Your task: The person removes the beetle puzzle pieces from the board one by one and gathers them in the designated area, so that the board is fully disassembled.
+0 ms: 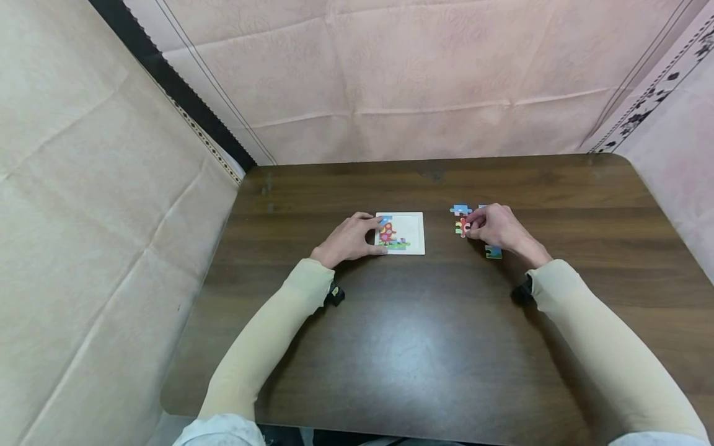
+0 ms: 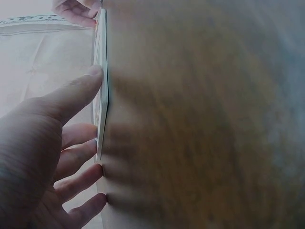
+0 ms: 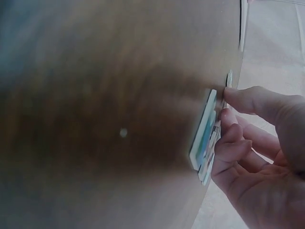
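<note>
A white-framed puzzle board (image 1: 415,234) lies on the table, its left part filled with a red, blue and green picture. My left hand (image 1: 350,238) holds its left side, thumb at the near corner and fingers farther up; the left wrist view shows the thumb (image 2: 78,93) against the board's edge (image 2: 106,90). To the right, my right hand (image 1: 500,229) pinches a red puzzle piece (image 1: 460,227) between thumb and index finger. In the right wrist view the other fingers of the right hand (image 3: 267,148) are bent beside loose pieces (image 3: 202,133), and the pinched piece is mostly hidden.
A blue piece (image 1: 460,209) lies just beyond the red one. A green-blue piece (image 1: 493,252) is on the near side of the right hand, and another blue piece is partly covered behind it. The brown table (image 1: 357,334) meets cloth-covered walls (image 1: 390,80) at the back.
</note>
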`<action>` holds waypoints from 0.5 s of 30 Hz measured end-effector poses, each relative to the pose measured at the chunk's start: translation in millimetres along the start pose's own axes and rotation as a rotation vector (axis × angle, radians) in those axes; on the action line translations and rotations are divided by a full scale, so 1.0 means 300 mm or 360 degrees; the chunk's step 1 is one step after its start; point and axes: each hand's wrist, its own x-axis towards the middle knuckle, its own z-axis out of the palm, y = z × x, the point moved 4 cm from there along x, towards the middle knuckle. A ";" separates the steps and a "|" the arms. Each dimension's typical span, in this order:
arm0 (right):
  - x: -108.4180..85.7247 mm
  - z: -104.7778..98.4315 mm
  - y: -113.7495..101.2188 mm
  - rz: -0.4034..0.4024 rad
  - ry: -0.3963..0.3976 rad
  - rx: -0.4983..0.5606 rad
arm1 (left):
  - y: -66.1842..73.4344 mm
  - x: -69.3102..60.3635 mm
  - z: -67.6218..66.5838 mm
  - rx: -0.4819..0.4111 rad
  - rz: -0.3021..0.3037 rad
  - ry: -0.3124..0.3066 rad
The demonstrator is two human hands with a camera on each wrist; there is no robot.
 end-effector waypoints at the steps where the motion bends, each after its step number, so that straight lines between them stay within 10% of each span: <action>1: -0.001 -0.001 0.000 0.0001 -0.0004 0.0002 | 0.000 0.000 0.000 0.0000 0.0000 0.0000; 15: 0.000 0.002 -0.012 -0.0049 0.0032 -0.0010 | 0.000 -0.001 0.002 0.0003 0.0005 -0.0008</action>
